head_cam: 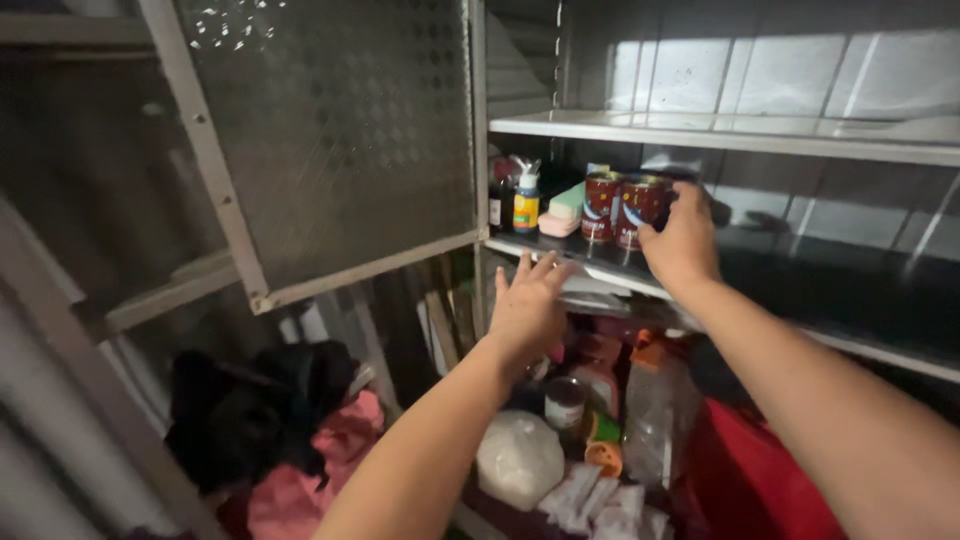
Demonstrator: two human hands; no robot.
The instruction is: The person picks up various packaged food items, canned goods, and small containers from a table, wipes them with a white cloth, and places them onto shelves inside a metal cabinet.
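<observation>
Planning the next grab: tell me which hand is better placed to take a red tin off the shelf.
Right. The right hand is already against the nearer red tin on the shelf. The left hand is open, lower down, by the shelf's front edge, touching neither tin.

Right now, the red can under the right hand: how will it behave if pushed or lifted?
The red can looks like rigid metal, so probably stiff under the right hand. If full, likely heavy for its size. Upright on the shelf, it should slide; tipped, its round body would likely roll.

Grey metal shelves (720, 130), perforated cabinet door (330, 130) open (dim below), light on tiled wall (790, 70).
</observation>
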